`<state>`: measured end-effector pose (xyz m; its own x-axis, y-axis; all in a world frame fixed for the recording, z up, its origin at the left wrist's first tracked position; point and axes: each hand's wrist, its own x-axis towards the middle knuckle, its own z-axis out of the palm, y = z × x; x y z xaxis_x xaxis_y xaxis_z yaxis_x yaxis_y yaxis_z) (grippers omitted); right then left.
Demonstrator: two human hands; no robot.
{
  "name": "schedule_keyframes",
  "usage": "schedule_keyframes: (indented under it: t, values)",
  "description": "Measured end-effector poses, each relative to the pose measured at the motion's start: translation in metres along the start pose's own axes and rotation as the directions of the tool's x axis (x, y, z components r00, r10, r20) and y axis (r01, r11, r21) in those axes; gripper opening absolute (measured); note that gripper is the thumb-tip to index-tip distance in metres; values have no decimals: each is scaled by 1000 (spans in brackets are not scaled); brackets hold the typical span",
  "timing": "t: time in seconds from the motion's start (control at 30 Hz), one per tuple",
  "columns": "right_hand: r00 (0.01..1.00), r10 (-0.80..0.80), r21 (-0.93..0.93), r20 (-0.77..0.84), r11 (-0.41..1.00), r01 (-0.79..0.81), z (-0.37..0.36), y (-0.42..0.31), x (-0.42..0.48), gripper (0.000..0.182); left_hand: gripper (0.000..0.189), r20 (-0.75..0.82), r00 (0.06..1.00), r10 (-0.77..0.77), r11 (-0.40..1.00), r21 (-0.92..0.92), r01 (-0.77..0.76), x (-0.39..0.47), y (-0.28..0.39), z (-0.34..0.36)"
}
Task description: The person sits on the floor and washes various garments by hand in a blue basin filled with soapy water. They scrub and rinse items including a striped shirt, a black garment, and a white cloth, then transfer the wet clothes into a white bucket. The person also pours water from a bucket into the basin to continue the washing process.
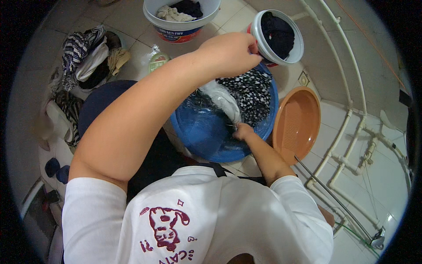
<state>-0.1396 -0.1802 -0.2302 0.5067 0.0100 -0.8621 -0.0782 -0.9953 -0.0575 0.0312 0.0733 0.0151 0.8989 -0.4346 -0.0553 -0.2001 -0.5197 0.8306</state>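
A blue plastic basin of water sits on the floor in front of me. My right hand grips one end of a wet white cloth inside it. Black fabric with white speckles lies on the basin's far right side. Above the far rim my left hand is bent over with curled fingers, right beside a small white bucket of dark clothes. Its fingertips are mostly hidden, so whether it holds anything cannot be made out. My left forearm covers part of the basin.
An orange-brown washboard basin leans right of the blue one. Beyond stands a larger bucket with clothes. A clear bottle is partly behind my forearm. Piled laundry lies at left. White pipes run along the right wall.
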Motion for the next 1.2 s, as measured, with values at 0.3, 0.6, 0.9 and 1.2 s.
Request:
schedule_keyframes:
  t: [0.3, 0.6, 0.9, 1.2]
  values:
    - [941, -62, 873, -332, -399, 281, -118, -38, -156, 28, 58, 484, 862, -152, 810, 561, -172, -9, 0, 28]
    - [601, -252, 554, -758, -735, 391, -190, -83, -280, 55, 80, 446, 585, 677, 727, -287, -624, -8, -14, 53]
    - [663, 171, 500, -729, -528, 686, -155, 16, -234, 36, 24, 388, 922, -5, 624, -719, 306, -7, 35, 38]
    - [630, -115, 631, -768, -310, 712, -144, -44, -175, 42, 69, 165, 892, 420, 547, -831, -104, -28, 73, 53]
